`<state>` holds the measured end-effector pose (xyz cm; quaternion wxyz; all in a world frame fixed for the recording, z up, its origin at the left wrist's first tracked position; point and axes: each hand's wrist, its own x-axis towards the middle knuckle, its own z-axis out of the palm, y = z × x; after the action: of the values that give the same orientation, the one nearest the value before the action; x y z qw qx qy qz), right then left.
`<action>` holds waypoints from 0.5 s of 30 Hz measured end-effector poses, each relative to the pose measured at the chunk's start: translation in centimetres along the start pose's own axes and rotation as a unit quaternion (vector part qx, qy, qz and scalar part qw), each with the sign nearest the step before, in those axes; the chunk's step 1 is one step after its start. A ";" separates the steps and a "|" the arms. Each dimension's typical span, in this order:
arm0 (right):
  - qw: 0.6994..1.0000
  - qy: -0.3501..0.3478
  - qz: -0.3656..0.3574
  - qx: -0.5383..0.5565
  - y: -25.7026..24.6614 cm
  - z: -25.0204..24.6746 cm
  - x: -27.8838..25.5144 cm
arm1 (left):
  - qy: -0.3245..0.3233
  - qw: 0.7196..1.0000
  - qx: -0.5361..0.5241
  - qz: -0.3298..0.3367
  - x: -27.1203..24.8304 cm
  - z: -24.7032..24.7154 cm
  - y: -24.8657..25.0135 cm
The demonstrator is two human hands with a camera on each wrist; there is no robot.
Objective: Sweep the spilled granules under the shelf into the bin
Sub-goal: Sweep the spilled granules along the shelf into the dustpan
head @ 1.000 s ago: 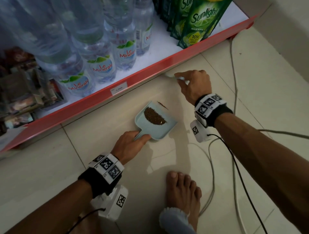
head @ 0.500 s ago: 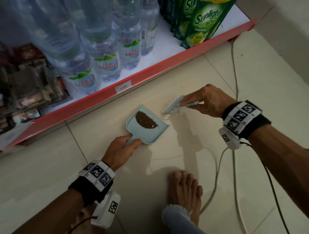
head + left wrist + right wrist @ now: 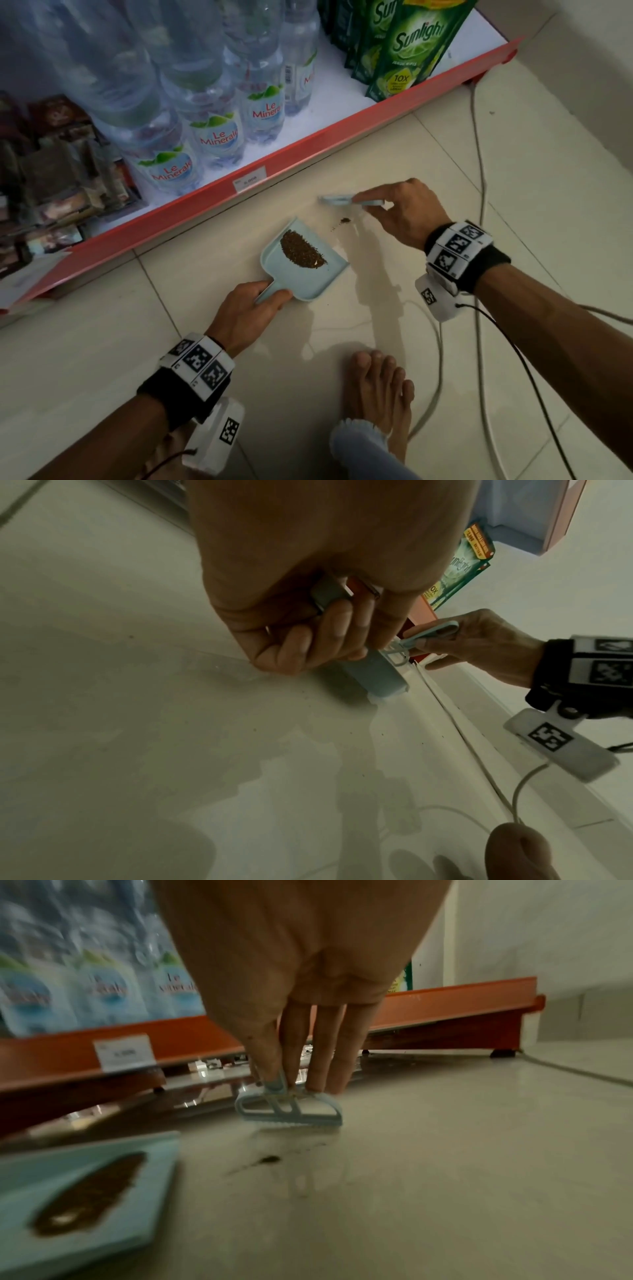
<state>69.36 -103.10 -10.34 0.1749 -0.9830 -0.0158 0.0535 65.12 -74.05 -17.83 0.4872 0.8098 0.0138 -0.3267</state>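
bottles [image 3: 219, 137] read "le minerale"; left hand [image 3: 245, 313] grips dustpan [image 3: 301, 270], right hand [image 3: 407, 212] pinches brush [image 3: 337, 199].

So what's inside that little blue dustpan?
A dark brown heap of granules lies in the dustpan, with one pale fleck at its edge. The left hand grips the handle, hiding most of it. A small clump is on the floor outside it.

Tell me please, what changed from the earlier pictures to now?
The right hand carried the small brush from the shelf edge toward the dustpan, then back out; a small clump of granules now lies on the floor beside the pan. The left hand still grips the dustpan's handle, and the pile in the pan looks unchanged.
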 end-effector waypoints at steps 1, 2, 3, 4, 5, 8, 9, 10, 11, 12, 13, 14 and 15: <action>1.000 -0.001 -0.010 0.013 -0.2 0.0 -0.5 | 0.003 1.000 0.003 -0.001 0.0 0.0 0.0; 1.000 0.003 -0.017 0.024 -0.4 -0.1 -0.9 | 0.005 1.000 0.002 -0.002 0.0 0.0 -0.1; 0.999 0.018 -0.019 0.027 -0.5 -0.4 -1.1 | 0.006 1.000 0.000 -0.003 0.0 0.0 -0.1; 0.999 0.046 -0.018 0.022 -0.5 -0.7 -1.0 | 0.007 1.000 -0.002 -0.004 0.0 0.1 -0.2; 0.997 0.081 -0.011 0.007 -0.3 -1.0 -0.6 | 0.008 1.000 -0.001 -0.004 0.0 0.2 -0.2; 0.987 0.132 0.065 -0.058 0.9 -2.1 1.3 | -0.003 1.000 0.005 0.001 0.0 0.3 -0.2; 0.985 0.116 0.104 -0.077 1.3 -2.3 1.9 | -0.007 1.000 0.005 0.004 0.0 0.2 -0.1; 0.982 0.091 0.139 -0.090 1.6 -2.3 2.2 | -0.008 1.000 0.002 0.006 -0.1 0.2 0.0; 0.981 0.064 0.159 -0.095 1.5 -2.1 2.1 | -0.008 1.000 0.000 0.007 -0.1 0.2 0.1; 0.982 0.041 0.160 -0.096 1.2 -1.7 1.8 | -0.007 1.000 -0.002 0.007 0.0 0.2 0.2; 0.984 0.022 0.146 -0.095 0.7 -1.1 1.3 | -0.004 1.000 -0.003 0.008 0.0 0.2 0.3; 0.988 0.008 0.125 -0.092 -0.1 -0.5 0.6 | -0.001 1.000 -0.003 0.009 0.0 0.1 0.3; 0.991 -0.003 0.104 -0.083 -0.9 0.0 -0.1 | 0.000 1.000 -0.002 0.011 0.0 0.1 0.2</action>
<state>69.20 -102.28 -10.01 0.0859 -0.9903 0.0813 0.0726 65.12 -74.27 -17.68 0.4928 0.8089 0.0056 -0.3207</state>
